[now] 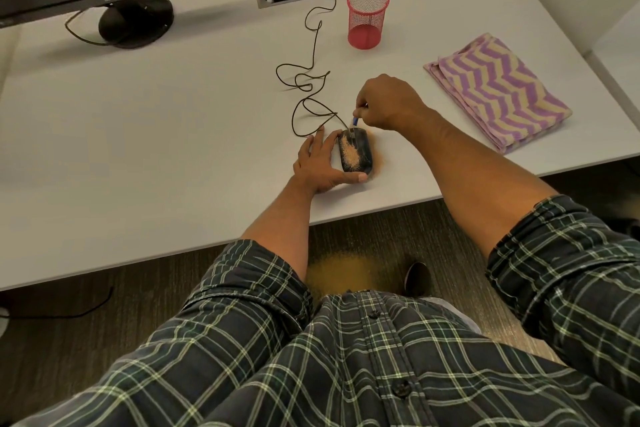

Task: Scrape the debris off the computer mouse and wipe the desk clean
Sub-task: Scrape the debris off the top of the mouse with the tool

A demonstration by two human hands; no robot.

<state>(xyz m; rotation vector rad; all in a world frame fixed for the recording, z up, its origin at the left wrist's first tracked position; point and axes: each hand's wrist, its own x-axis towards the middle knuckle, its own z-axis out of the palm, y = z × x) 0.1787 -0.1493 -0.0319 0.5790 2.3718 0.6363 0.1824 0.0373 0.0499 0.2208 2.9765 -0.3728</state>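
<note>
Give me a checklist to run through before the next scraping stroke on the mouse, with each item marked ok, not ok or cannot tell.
1. Mouse steadied: ok, left hand braces its left side and near end.
2. Scraper gripped: ok, right hand pinches it, tip on the mouse's far end.
3. Debris left to scrape: ok, a tan patch remains on top.
4. Cable clear of the stroke: ok, it coils away behind.
5. Cloth ready for wiping: ok, folded on the desk at right.
6. Blade edge condition: cannot tell.
</note>
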